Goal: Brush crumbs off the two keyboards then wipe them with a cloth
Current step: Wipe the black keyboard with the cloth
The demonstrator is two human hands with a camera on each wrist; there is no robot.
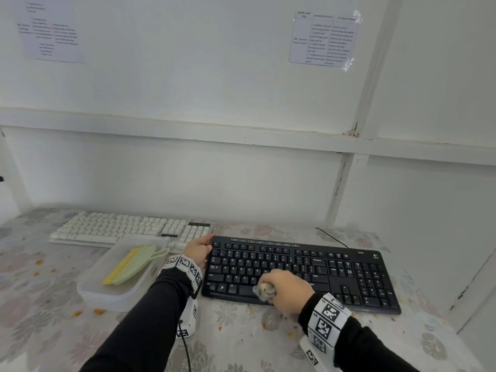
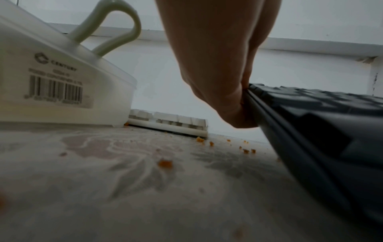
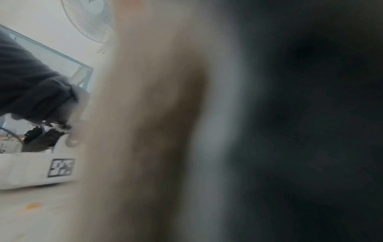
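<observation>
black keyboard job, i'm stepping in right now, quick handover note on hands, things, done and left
Left hand grips the black keyboard's left edge, steadying it.
Right hand holds a bunched cloth against its lower keys, near the space bar.
Brush lies in the plastic tub; white keyboard sits behind it.
Done, apparently: brushing, since crumbs lie on the table.
Left: finish wiping the black keyboard; whether the white one was wiped can't be told.
</observation>
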